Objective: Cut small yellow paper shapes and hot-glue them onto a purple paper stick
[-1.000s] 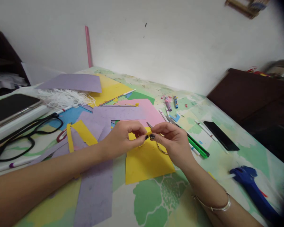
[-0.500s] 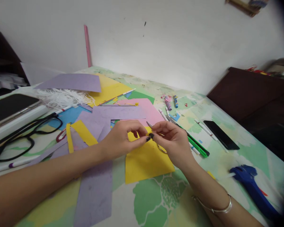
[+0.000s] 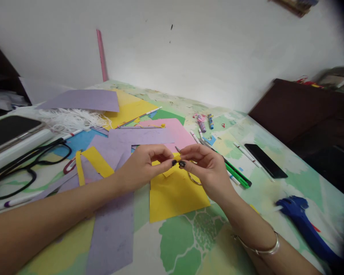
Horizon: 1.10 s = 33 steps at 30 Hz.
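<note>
My left hand pinches a small folded piece of yellow paper between thumb and fingertips. Meeting it there, my right hand is closed on the same piece with thumb and index finger. A small pair of scissors is tucked in the right hand; its metal tip and a gold-coloured handle loop show, the rest is hidden by the fingers. Beneath both hands lies a larger yellow paper sheet. Purple paper lies beside it on the left, and a bent yellow strip rests on that purple paper.
A blue glue gun lies at the right, near a black phone and a green cutter. Eyeglasses, white string and another dark device are on the left. Pink paper lies behind my hands.
The view has shifted slightly. Both hands stay together on the small yellow piece, which now shows more, with a flap hanging below the left fingertips.
</note>
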Tool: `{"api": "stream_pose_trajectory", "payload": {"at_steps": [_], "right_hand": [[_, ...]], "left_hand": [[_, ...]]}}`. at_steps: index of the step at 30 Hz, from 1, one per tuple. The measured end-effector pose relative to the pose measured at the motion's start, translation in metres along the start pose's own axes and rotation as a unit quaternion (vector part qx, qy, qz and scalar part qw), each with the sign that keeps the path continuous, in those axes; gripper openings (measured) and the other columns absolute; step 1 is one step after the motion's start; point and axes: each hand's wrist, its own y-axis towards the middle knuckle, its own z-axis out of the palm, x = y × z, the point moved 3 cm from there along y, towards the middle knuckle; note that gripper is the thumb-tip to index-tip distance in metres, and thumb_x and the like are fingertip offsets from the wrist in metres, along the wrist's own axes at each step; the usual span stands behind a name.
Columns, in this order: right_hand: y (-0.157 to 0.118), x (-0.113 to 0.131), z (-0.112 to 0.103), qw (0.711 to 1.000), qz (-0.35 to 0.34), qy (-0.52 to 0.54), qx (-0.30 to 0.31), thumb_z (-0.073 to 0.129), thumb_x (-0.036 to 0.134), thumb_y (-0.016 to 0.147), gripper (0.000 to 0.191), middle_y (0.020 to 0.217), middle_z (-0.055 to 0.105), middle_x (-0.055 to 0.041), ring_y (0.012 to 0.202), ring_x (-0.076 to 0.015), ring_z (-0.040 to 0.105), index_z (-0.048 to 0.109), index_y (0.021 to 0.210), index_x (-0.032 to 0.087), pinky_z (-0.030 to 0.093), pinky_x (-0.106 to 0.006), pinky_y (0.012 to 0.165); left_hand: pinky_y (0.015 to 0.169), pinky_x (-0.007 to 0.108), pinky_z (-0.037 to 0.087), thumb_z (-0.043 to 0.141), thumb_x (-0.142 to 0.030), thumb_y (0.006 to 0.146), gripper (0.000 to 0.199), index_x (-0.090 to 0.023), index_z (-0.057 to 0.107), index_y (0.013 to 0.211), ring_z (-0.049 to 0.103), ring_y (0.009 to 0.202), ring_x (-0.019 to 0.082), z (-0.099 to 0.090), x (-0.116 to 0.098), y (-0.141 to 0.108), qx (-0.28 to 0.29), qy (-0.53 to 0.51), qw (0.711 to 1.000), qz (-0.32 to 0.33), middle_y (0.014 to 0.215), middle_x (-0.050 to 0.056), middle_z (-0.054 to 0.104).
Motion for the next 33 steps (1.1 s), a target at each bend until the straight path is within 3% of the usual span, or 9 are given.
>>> {"api": "stream_pose_trajectory", "payload": {"at_steps": [6,17,26,33], "right_hand": [[0.0007,-0.0051,0.0033,1.000,-0.011,-0.011,0.000,0.071,0.012,0.071,0.019,0.078,0.063,0.0015,0.074,-0.0082,0.060,0.066,0.087,0.019,0.051,-0.019,0.066],[-0.0029,-0.0091,0.0083,0.997,-0.011,-0.060,-0.042,0.063,0.009,0.063,0.020,0.073,0.064,0.0013,0.070,-0.0109,0.063,0.060,0.081,0.018,0.052,-0.023,0.065],[0.0002,-0.0041,0.0011,0.992,-0.014,-0.110,-0.052,0.061,0.010,0.064,0.015,0.070,0.063,0.0018,0.062,-0.0105,0.061,0.059,0.076,0.019,0.050,-0.023,0.058],[-0.0016,-0.0042,0.0048,0.976,-0.032,-0.214,-0.022,0.062,0.017,0.071,0.007,0.072,0.067,-0.0018,0.067,-0.0148,0.065,0.059,0.076,0.019,0.051,-0.027,0.063]], "left_hand": [[0.066,0.024,0.046,0.059,-0.021,0.080,0.009,-0.016,0.063,0.075,0.057,0.069,0.011,0.0010,0.0011,0.0012,0.001,-0.009,1.000,0.002,0.073,0.001,0.063],[0.058,0.023,0.041,0.052,-0.011,0.071,0.008,-0.017,0.052,0.066,0.051,0.059,0.011,0.0089,-0.0070,-0.0061,-0.074,0.181,0.977,0.084,0.062,-0.002,0.055],[0.062,0.025,0.045,0.050,-0.011,0.070,0.011,-0.018,0.058,0.070,0.056,0.064,0.013,0.0043,-0.0041,-0.0042,-0.018,0.173,0.982,0.069,0.068,0.001,0.062],[0.065,0.027,0.047,0.054,-0.022,0.081,0.010,-0.016,0.062,0.081,0.060,0.071,0.014,0.0037,-0.0031,0.0006,0.017,0.115,0.993,0.030,0.077,0.003,0.066]]}}
